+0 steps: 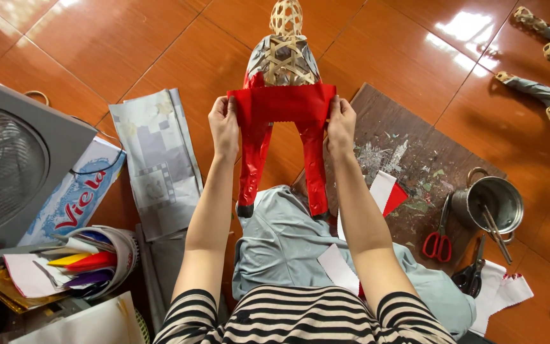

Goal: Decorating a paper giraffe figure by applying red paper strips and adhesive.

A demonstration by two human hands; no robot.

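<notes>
Left hand (224,127) and right hand (340,125), arms outstretched, pinch red paper (282,105) against bamboo figure (285,54).

The woven figure (286,48) is cut off at its head by the top edge, and the red paper (282,105) hides its waist. The fan (14,169) runs off the left edge. Most fingers (229,108) of both hands lie behind the red paper, unseen. The paper-wrapped frames (545,64) leave the right edge. What lies inside the metal pot (488,204) beyond two sticks is too dark to tell.
</notes>
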